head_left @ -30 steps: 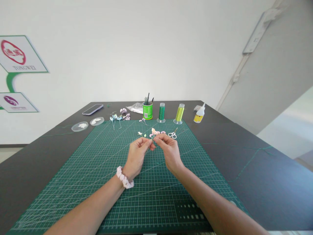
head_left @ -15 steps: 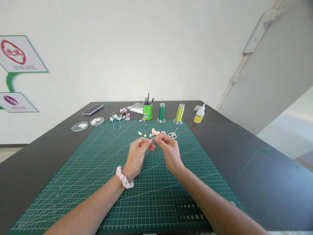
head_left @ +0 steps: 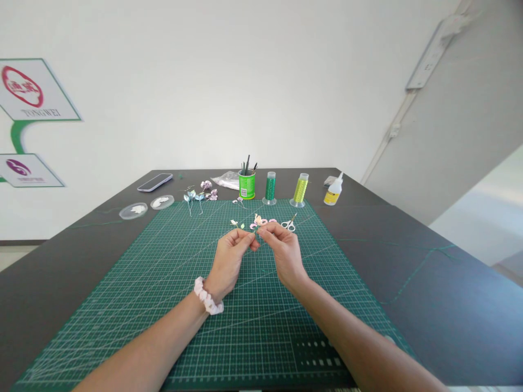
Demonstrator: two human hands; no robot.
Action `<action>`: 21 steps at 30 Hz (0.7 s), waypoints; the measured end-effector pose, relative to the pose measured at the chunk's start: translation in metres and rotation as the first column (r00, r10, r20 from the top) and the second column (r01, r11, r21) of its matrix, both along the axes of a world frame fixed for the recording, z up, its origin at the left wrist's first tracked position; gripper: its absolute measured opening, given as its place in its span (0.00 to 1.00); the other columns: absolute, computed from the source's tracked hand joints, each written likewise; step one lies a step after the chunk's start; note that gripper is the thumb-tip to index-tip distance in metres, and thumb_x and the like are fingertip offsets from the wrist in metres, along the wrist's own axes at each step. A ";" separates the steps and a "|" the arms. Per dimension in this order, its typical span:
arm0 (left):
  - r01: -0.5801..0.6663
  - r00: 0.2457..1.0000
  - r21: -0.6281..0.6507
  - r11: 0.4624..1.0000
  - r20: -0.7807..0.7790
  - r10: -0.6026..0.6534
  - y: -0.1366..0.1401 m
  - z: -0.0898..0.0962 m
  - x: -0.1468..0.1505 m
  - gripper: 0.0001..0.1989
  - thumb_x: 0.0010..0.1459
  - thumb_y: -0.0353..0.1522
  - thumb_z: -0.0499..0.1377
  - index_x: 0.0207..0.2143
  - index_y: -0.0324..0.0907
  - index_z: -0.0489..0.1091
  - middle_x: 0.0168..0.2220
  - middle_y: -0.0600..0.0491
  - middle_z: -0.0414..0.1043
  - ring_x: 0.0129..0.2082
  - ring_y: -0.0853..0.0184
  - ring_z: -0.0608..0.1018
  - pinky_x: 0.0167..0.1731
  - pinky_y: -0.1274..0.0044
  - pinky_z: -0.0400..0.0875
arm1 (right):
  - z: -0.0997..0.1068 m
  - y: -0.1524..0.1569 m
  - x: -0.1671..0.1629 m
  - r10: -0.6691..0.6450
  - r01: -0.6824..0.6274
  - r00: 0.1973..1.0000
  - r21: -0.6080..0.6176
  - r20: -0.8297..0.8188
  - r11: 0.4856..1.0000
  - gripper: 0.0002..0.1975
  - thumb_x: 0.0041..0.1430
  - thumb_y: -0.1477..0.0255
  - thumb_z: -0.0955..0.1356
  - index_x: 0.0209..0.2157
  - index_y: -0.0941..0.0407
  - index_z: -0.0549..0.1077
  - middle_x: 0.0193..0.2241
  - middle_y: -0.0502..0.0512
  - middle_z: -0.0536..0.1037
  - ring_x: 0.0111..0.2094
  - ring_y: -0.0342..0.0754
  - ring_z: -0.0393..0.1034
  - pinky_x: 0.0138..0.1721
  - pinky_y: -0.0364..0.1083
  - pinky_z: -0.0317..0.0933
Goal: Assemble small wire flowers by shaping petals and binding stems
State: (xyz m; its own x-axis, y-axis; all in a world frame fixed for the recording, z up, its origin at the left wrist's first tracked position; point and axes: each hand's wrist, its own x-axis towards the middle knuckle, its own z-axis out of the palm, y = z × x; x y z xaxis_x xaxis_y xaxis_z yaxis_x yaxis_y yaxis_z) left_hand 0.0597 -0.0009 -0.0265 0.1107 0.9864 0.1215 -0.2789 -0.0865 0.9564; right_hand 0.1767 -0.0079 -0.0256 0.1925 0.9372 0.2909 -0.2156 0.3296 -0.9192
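Above the green cutting mat (head_left: 183, 283), my left hand (head_left: 232, 251) is closed in a pinch on the thin stem of a small peach and cream flower (head_left: 258, 219). My right hand (head_left: 283, 251) pinches close beside it, fingertips nearly meeting the left ones; what lies between its fingers is too small to make out. The flower head shows just beyond the fingertips. Pink ring-like pieces (head_left: 272, 221) are partly hidden behind my hands. White-handled scissors (head_left: 288, 224) rest just past my right hand, and a small pale bud (head_left: 233, 222) lies beyond my left.
Along the back stand a green can of tools (head_left: 247, 186), a dark green thread spool (head_left: 270, 189), a yellow-green spool (head_left: 300, 190) and a glue bottle (head_left: 333, 191). Blue and purple flowers (head_left: 199, 197), two shallow dishes (head_left: 133, 211) and a phone (head_left: 155, 182) are at the back left.
The peach flower has turned slightly at my fingertips, showing more of its cream side. Both hands keep almost the same place.
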 end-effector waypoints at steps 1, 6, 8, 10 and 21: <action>0.000 1.000 0.001 1.000 0.002 0.000 0.000 0.000 0.000 0.07 0.48 0.32 0.63 0.22 0.39 0.71 0.21 0.56 0.72 0.25 0.71 0.72 0.33 0.76 0.66 | 0.000 0.000 0.000 -0.002 0.002 1.000 0.000 0.007 1.000 0.10 0.48 0.69 0.70 0.16 0.54 0.72 0.21 0.49 0.69 0.30 0.47 0.62 0.36 0.48 0.58; 0.001 1.000 0.003 1.000 0.006 -0.001 0.000 -0.001 -0.001 0.07 0.49 0.32 0.64 0.22 0.39 0.71 0.21 0.56 0.72 0.25 0.70 0.72 0.33 0.75 0.66 | 0.001 0.000 0.000 -0.016 0.016 1.000 0.002 0.017 1.000 0.10 0.48 0.69 0.70 0.16 0.53 0.73 0.21 0.50 0.69 0.31 0.48 0.62 0.37 0.48 0.58; 0.002 1.000 0.005 1.000 0.003 -0.002 -0.001 -0.001 -0.001 0.07 0.49 0.32 0.63 0.22 0.39 0.71 0.21 0.56 0.72 0.25 0.70 0.72 0.34 0.75 0.66 | 0.001 -0.001 0.000 -0.013 0.013 1.000 0.006 0.011 1.000 0.10 0.48 0.69 0.70 0.16 0.53 0.73 0.21 0.50 0.69 0.31 0.48 0.62 0.37 0.48 0.58; 0.005 1.000 0.009 1.000 0.002 -0.005 -0.001 -0.001 -0.001 0.07 0.50 0.32 0.63 0.22 0.39 0.71 0.21 0.56 0.73 0.26 0.70 0.72 0.34 0.75 0.66 | 0.001 -0.001 0.000 -0.013 0.013 1.000 0.008 0.011 1.000 0.09 0.48 0.69 0.70 0.17 0.53 0.73 0.22 0.50 0.69 0.31 0.48 0.62 0.37 0.48 0.58; 0.013 1.000 -0.017 1.000 0.029 -0.012 -0.002 0.003 0.000 0.08 0.49 0.33 0.63 0.21 0.39 0.71 0.21 0.55 0.73 0.26 0.70 0.71 0.34 0.75 0.65 | -0.001 0.001 0.000 -0.003 0.003 1.000 -0.012 -0.007 1.000 0.08 0.47 0.70 0.70 0.17 0.54 0.73 0.21 0.49 0.69 0.29 0.46 0.61 0.35 0.47 0.57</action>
State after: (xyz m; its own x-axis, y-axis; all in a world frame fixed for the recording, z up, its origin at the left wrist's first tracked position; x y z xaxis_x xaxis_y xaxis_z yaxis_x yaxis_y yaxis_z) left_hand 0.0595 -0.0034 -0.0235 0.1196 0.9869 0.1081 -0.3073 -0.0668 0.9493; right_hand 0.1764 -0.0072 -0.0267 0.1970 0.9401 0.2781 -0.2214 0.3190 -0.9215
